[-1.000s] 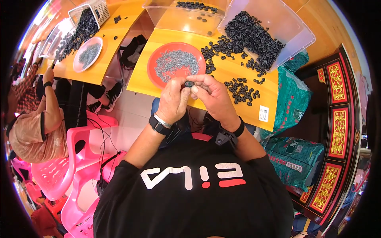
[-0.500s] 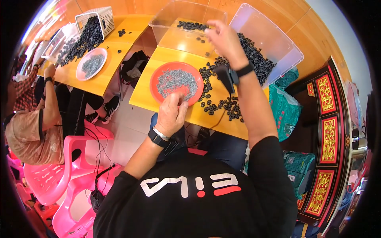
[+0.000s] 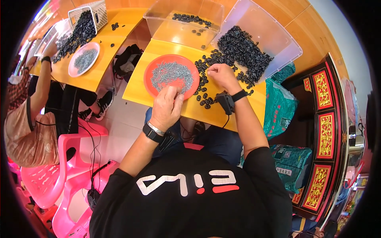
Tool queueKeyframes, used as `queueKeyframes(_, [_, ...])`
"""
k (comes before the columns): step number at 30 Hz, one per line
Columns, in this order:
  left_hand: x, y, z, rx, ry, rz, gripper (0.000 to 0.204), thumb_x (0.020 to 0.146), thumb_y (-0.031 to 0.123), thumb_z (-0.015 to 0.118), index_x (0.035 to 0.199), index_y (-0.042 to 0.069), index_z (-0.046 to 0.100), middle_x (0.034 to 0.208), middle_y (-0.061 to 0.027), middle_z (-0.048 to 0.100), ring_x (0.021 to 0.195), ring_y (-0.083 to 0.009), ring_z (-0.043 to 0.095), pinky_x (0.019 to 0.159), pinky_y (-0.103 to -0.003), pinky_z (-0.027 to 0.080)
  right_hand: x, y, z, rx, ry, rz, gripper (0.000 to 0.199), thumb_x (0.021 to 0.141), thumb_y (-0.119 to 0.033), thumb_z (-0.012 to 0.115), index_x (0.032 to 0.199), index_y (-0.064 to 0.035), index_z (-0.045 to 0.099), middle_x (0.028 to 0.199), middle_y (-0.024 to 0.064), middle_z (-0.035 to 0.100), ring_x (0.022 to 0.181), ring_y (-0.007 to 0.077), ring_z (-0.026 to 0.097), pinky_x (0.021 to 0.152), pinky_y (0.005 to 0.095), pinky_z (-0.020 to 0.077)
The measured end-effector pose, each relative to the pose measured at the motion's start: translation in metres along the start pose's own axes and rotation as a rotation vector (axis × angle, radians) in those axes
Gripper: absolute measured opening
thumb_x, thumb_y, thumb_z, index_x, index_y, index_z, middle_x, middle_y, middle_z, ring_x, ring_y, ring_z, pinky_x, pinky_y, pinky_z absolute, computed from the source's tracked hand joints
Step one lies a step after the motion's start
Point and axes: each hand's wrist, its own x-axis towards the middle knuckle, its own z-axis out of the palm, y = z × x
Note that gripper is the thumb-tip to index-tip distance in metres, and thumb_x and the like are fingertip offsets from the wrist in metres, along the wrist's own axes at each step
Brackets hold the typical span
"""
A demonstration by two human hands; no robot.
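A yellow wooden table (image 3: 134,88), seen from above. On its left part sits a round red plate (image 3: 148,76) holding many slim grey pieces (image 3: 171,75). To the plate's right, small black oval pieces (image 3: 204,102) lie scattered on the wood. On the far side stands a clear plastic box (image 3: 166,31); right of it, a heap of black pieces (image 3: 242,49) spreads from a translucent bin (image 3: 283,49). Across a gap at left, a second yellow table (image 3: 104,55) bears a tipped white basket (image 3: 102,16), spilled black pieces (image 3: 77,37) and a pale plate (image 3: 79,71).
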Motion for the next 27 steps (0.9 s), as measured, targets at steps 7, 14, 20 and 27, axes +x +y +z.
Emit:
queueKeyframes(7, [-0.001, 0.000, 0.002, 0.021, -0.024, -0.003, 0.010, 0.080, 0.003, 0.058, 0.089, 0.002, 0.053, 0.078, -0.0165, 0.056, 0.071, -0.0353, 0.056, 0.063, -0.040, 0.045, 0.010, -0.011, 0.026, -0.268, 0.103, 0.049, 0.017, 0.070, -0.022, 0.068, 0.072, -0.0053, 0.066, 0.076, 0.0134, 0.065, 0.075, 0.0317, 0.063, 0.068, 0.0416, 0.0489])
queueKeyframes(14, [0.001, -0.001, 0.001, 0.028, -0.031, 0.001, 0.009, 0.081, 0.003, 0.057, 0.088, 0.002, 0.053, 0.078, -0.0164, 0.056, 0.071, -0.0356, 0.055, 0.063, -0.040, 0.045, 0.017, 0.001, 0.027, -0.292, 0.052, 0.014, 0.014, 0.070, -0.017, 0.067, 0.069, -0.0047, 0.061, 0.072, 0.0138, 0.064, 0.074, 0.0324, 0.062, 0.068, 0.0422, 0.0476])
queueKeyframes(20, [0.001, 0.000, 0.001, 0.023, -0.033, -0.002, 0.009, 0.081, 0.003, 0.057, 0.088, 0.003, 0.052, 0.078, -0.0158, 0.056, 0.071, -0.0355, 0.055, 0.062, -0.040, 0.045, 0.010, 0.001, 0.027, -0.287, 0.077, 0.023, 0.018, 0.075, -0.020, 0.067, 0.075, -0.0038, 0.060, 0.075, 0.0148, 0.064, 0.076, 0.0338, 0.061, 0.068, 0.0424, 0.0470])
queueKeyframes(27, [0.001, -0.002, 0.003, 0.022, -0.041, -0.009, 0.008, 0.081, 0.004, 0.057, 0.088, 0.003, 0.052, 0.079, -0.0157, 0.057, 0.073, -0.0352, 0.056, 0.063, -0.040, 0.045, 0.010, 0.022, 0.020, -0.124, 0.222, -0.155, 0.014, 0.078, -0.015, 0.064, 0.082, -0.0019, 0.062, 0.073, 0.0126, 0.064, 0.070, 0.0264, 0.063, 0.064, 0.0358, 0.0485])
